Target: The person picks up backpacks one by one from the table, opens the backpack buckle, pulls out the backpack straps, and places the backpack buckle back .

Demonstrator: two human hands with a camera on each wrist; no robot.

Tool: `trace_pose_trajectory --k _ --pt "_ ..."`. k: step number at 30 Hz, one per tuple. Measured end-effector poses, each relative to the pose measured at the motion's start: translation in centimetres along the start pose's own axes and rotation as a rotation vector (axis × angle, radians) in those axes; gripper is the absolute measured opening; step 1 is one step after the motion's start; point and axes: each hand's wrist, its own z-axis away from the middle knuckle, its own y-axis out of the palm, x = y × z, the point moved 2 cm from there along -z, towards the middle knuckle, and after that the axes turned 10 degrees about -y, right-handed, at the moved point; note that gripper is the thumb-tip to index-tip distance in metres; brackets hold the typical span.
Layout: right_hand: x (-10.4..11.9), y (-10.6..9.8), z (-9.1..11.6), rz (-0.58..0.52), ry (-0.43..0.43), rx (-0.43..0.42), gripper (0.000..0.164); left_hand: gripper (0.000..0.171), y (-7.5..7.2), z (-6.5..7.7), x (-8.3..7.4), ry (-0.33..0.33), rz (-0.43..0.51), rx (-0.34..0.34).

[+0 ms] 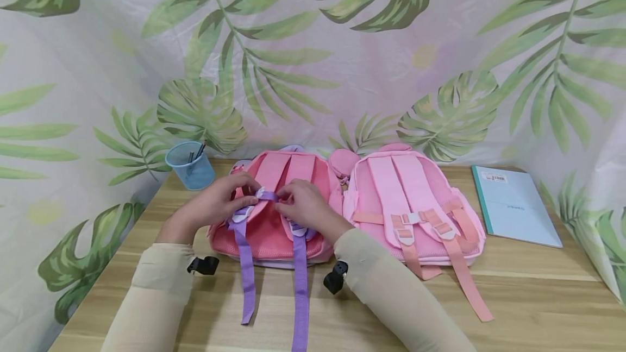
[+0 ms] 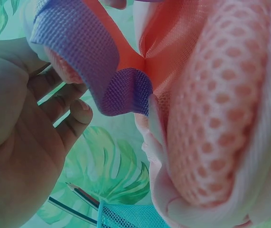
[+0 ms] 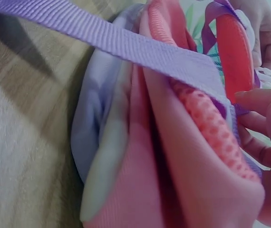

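Observation:
A coral backpack (image 1: 274, 251) lies with its straps upward, in front of me in the head view. My left hand (image 1: 220, 200) holds a white buckle (image 1: 261, 193) by its left shoulder strap. From the other side my right hand (image 1: 313, 208) pinches the short purple chest strap (image 1: 269, 196) that runs from that buckle. Two long purple webbing straps (image 1: 300, 308) hang toward me over the table. In the left wrist view, purple webbing (image 2: 73, 42) passes beside the left palm. The right wrist view has the right fingers (image 3: 256, 102) at the coral strap's edge.
Beside it on the right lies a light pink backpack (image 1: 435, 183) with its chest buckle fastened. A blue notebook (image 1: 518, 205) is at the far right. The blue mesh pen holder (image 1: 195, 173) with pencils stands at the back left. Behind hangs a leaf-patterned cloth (image 1: 371, 58).

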Motion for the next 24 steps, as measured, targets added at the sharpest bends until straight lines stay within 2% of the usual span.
trace_pose_trajectory --k 9,15,24 --pt "-0.3 -0.9 0.3 -0.082 -0.060 -0.053 0.028 0.013 0.0 0.0 0.1 0.004 -0.003 -0.012" --pt "0.1 -1.7 0.4 -0.159 -0.054 -0.068 0.030 0.014 0.1 0.1 0.1 -0.011 -0.010 -0.017" --pt "0.1 -2.3 0.7 -0.418 0.014 -0.112 0.026 0.016 0.3 0.0 0.0 -0.006 -0.025 -0.036"
